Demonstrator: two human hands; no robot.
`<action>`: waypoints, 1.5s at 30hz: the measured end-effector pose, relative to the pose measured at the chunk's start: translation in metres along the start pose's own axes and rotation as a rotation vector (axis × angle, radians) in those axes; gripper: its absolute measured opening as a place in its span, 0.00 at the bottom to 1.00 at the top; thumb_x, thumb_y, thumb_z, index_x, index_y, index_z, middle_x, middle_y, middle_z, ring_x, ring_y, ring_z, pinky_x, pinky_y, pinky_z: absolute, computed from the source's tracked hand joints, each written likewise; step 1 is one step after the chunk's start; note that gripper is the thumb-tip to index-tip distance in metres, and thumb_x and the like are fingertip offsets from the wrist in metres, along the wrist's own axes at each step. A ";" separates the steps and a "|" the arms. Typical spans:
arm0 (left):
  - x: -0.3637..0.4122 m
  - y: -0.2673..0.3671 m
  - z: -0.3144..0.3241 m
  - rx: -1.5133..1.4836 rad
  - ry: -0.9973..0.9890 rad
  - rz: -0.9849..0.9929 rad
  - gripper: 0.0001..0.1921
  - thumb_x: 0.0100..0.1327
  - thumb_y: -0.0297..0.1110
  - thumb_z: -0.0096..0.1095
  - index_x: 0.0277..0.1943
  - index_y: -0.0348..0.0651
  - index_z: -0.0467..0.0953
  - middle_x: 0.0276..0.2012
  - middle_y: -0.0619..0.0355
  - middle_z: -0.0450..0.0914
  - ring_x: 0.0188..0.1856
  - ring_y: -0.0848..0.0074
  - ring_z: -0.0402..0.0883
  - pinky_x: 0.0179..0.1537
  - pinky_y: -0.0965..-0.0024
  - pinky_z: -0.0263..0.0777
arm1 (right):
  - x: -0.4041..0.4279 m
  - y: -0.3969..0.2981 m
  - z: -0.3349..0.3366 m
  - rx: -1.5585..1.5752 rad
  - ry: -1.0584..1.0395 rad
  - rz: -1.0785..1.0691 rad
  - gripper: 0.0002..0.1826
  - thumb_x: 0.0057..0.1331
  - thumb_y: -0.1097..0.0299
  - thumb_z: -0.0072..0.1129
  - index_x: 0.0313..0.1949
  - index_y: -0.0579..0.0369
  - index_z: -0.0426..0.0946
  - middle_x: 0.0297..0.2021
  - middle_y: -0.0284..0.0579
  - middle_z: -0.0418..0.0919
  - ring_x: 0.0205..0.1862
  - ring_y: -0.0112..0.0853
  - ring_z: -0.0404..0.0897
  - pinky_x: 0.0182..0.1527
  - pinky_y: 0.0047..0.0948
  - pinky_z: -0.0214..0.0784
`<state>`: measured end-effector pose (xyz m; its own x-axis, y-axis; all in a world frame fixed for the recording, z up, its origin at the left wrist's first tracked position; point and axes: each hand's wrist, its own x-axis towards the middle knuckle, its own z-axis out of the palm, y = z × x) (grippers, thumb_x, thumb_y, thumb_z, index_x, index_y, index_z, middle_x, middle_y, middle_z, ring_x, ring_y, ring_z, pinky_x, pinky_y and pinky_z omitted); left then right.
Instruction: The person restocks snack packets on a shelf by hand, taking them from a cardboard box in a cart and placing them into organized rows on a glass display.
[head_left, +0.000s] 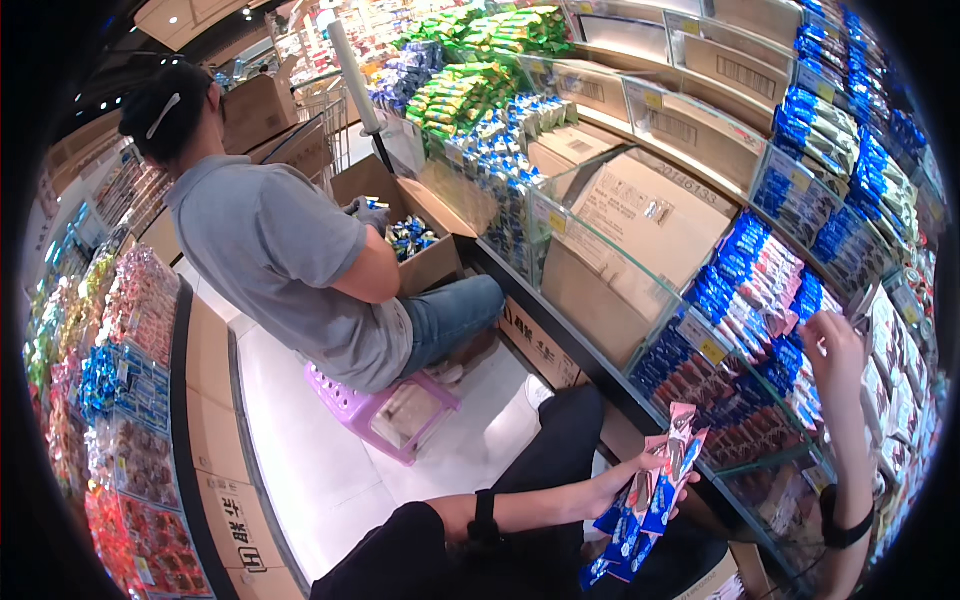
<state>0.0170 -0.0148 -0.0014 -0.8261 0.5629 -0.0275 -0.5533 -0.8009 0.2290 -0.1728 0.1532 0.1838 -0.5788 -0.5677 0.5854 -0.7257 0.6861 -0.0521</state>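
Observation:
My left hand (679, 487) grips several slim blue-and-pink snack packets (645, 502), fanned out above my lap. Over the glass-fronted bin, my right hand (832, 349) is raised with its fingers curled; whether anything is between the fingertips is unclear. Beneath and left of it, rows of matching blue-and-pink packets (750, 285) stand upright in the bin. White-and-brown packets (892, 397) lie just to the right of that hand, close to the wrist. At the bottom edge, an open cardboard box (750, 570) is partly visible, with pale packets inside.
A gloved co-worker (277, 240) sits on a purple plastic stool (382, 412), hands over a cardboard box (431, 277) of small wrapped sweets. A glass divider (600, 247) edges the bins. Large cardboard cartons (652, 217) fill the neighbouring compartment. Another candy display (139, 420) lines the left side.

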 end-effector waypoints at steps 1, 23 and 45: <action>-0.008 0.000 -0.001 -0.011 0.021 0.033 0.30 0.61 0.48 0.54 0.60 0.38 0.60 0.50 0.53 0.72 0.45 0.70 0.76 0.48 0.64 0.74 | 0.001 -0.037 0.000 0.302 -0.125 0.140 0.10 0.57 0.71 0.60 0.25 0.64 0.71 0.20 0.48 0.72 0.22 0.34 0.72 0.25 0.30 0.61; -0.002 0.008 0.021 0.136 0.114 0.164 0.31 0.57 0.43 0.58 0.58 0.37 0.57 0.50 0.47 0.70 0.45 0.66 0.77 0.46 0.58 0.76 | -0.141 -0.094 0.002 1.097 -0.613 0.718 0.11 0.62 0.65 0.59 0.31 0.61 0.72 0.19 0.33 0.72 0.21 0.16 0.69 0.24 0.19 0.62; 0.006 -0.014 0.005 0.050 0.028 -0.335 0.32 0.58 0.45 0.59 0.59 0.32 0.61 0.44 0.47 0.76 0.44 0.67 0.79 0.44 0.66 0.77 | -0.118 -0.065 0.034 0.979 -0.465 0.370 0.20 0.52 0.76 0.63 0.46 0.59 0.73 0.40 0.39 0.77 0.44 0.27 0.75 0.51 0.27 0.64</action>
<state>0.0205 0.0012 0.0000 -0.6022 0.7867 -0.1361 -0.7893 -0.5609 0.2498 -0.0698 0.1607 0.0905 -0.7511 -0.6576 0.0579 -0.3426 0.3133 -0.8857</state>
